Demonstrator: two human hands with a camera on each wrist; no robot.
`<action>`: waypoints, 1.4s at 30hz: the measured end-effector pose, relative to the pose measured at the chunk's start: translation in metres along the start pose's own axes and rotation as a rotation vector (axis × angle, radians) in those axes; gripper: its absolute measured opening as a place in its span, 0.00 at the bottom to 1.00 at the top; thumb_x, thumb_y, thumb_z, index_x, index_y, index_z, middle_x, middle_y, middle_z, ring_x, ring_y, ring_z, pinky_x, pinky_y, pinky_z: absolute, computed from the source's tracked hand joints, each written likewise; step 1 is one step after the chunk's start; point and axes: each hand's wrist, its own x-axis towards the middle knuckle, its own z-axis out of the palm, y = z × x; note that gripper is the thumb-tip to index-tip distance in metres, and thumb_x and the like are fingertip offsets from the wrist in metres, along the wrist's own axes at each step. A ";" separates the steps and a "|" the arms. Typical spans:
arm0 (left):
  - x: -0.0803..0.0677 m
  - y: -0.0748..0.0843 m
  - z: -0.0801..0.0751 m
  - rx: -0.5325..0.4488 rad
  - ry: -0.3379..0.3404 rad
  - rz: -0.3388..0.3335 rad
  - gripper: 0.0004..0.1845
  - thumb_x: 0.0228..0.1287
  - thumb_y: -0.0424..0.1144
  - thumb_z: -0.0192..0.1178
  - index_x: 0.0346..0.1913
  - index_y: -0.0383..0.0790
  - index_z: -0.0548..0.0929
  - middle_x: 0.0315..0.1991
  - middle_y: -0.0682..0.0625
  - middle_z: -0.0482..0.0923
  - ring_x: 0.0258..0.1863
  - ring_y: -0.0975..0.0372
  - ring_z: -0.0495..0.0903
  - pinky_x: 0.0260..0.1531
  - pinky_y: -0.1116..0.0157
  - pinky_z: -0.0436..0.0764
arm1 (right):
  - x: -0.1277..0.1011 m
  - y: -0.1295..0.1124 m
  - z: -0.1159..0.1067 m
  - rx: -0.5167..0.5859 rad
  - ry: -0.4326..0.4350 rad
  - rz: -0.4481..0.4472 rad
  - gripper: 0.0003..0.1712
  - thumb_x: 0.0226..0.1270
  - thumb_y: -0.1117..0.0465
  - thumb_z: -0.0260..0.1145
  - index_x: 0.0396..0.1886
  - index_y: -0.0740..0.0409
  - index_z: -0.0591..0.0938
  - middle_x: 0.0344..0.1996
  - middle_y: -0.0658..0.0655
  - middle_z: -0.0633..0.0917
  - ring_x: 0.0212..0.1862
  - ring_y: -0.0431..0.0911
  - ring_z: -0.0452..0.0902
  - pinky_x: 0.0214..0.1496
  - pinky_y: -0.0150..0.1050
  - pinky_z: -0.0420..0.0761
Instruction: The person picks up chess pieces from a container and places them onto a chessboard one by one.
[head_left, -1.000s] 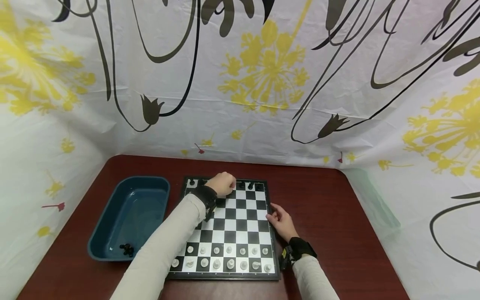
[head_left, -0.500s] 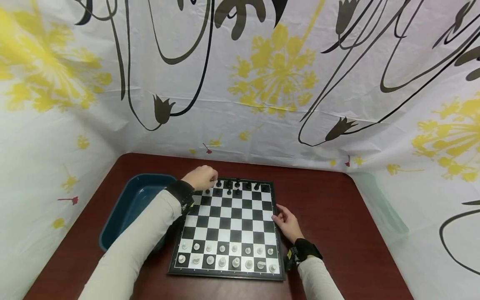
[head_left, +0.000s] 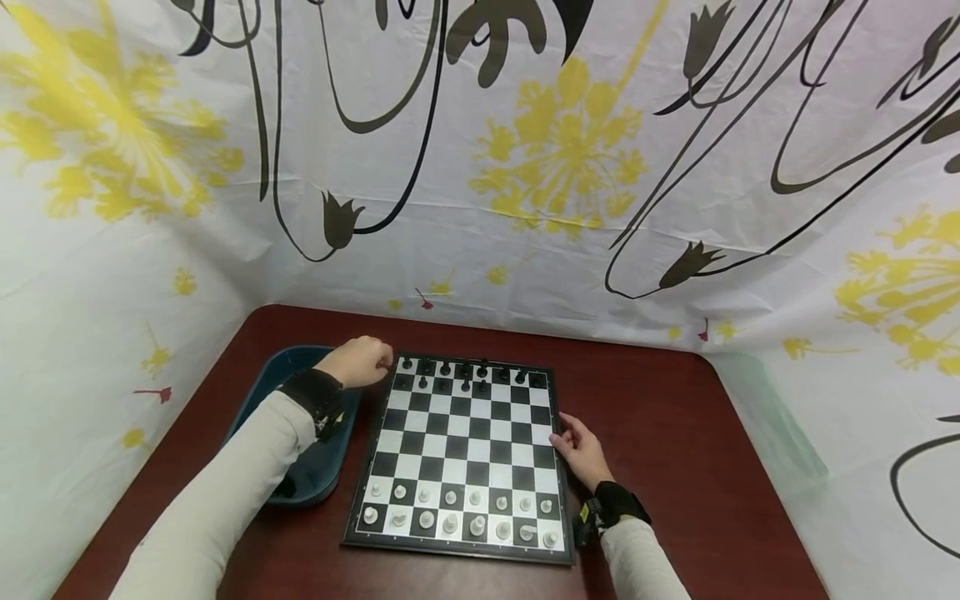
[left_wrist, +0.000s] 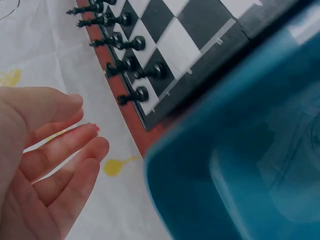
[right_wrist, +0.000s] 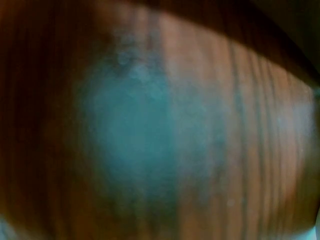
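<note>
Head view showed that the left hand (head_left: 358, 363) had left the black-and-white chessboard (head_left: 461, 454) for the far rim of the blue plastic tub (head_left: 303, 417) beneath it, while the right hand (head_left: 581, 451) stayed loosely spread against the board's right edge. Only the left wrist view showed its fingers (left_wrist: 65, 150) relaxed, apart and empty, black chess pieces (left_wrist: 131, 95) just beyond them.
</note>
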 end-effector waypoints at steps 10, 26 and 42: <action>-0.026 -0.027 -0.003 -0.017 0.002 -0.006 0.08 0.56 0.31 0.58 0.39 0.34 0.81 0.36 0.44 0.80 0.35 0.56 0.78 0.36 0.57 0.77 | -0.004 0.000 -0.006 0.020 -0.016 0.010 0.28 0.59 0.59 0.65 0.58 0.64 0.71 0.23 0.55 0.75 0.24 0.38 0.66 0.29 0.30 0.66; -0.093 -0.076 0.021 -0.094 -0.083 -0.101 0.10 0.56 0.34 0.60 0.41 0.33 0.79 0.36 0.43 0.79 0.37 0.52 0.78 0.35 0.55 0.77 | -0.014 -0.030 -0.009 0.033 -0.039 0.027 0.27 0.59 0.66 0.63 0.57 0.70 0.70 0.23 0.59 0.75 0.24 0.40 0.65 0.30 0.30 0.65; -0.126 -0.083 0.042 -0.084 -0.212 -0.118 0.04 0.51 0.31 0.61 0.32 0.39 0.78 0.27 0.51 0.75 0.25 0.62 0.71 0.27 0.61 0.73 | -0.002 -0.005 -0.004 0.034 -0.043 -0.005 0.28 0.59 0.60 0.64 0.59 0.63 0.70 0.24 0.54 0.74 0.25 0.39 0.67 0.31 0.31 0.67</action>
